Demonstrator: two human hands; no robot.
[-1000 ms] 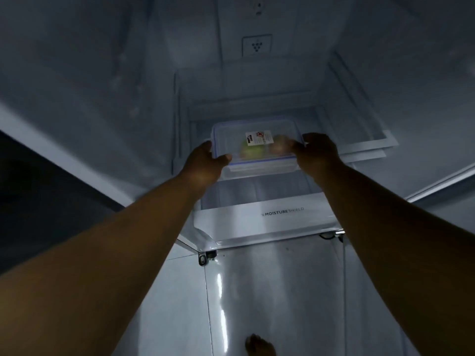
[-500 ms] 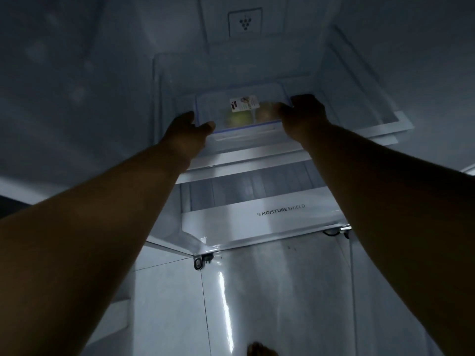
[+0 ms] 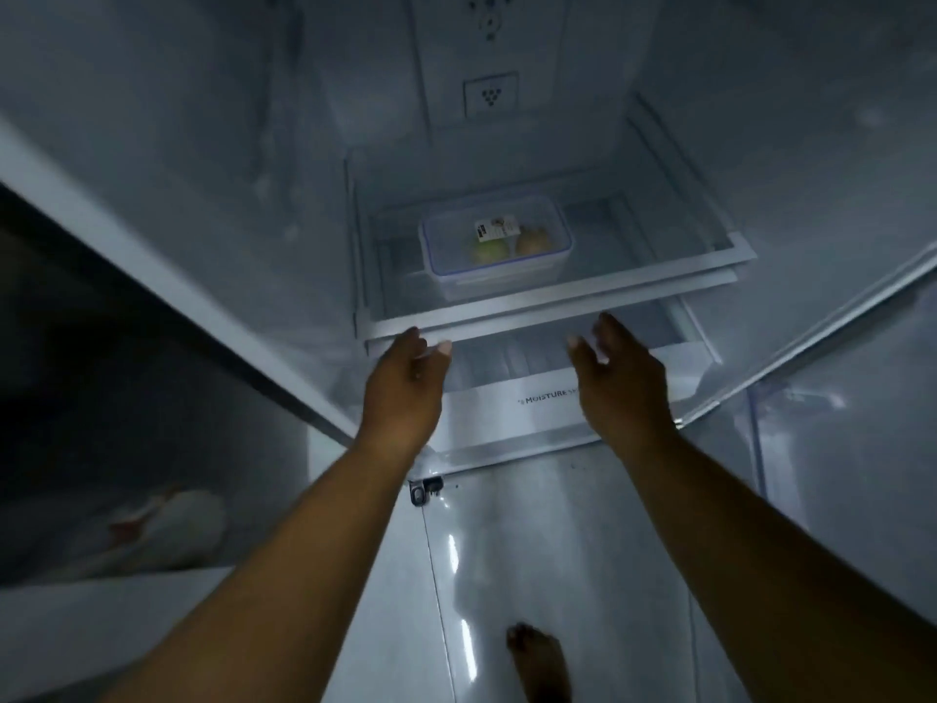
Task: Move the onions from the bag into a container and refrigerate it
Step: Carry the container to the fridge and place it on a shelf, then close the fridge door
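Box (image 3: 496, 246) sat lidded on the fridge shelf (image 3: 547, 296), two onions (image 3: 509, 246) inside | handling: I judged it rigid, light, smooth plastic, best gripped by both short ends under the lid rim | left hand (image 3: 405, 385) was open, empty, just before the shelf edge | right hand (image 3: 621, 380) was open, fingers spread, clear of the box.

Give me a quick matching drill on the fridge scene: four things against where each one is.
Things:
1. container
2. left hand
3. crisper drawer
4. bare foot

Places:
A. on the floor tiles
B. under the shelf
C. on the glass shelf
D. open, at the shelf's front edge

Pairs: 1-C, 2-D, 3-B, 4-A
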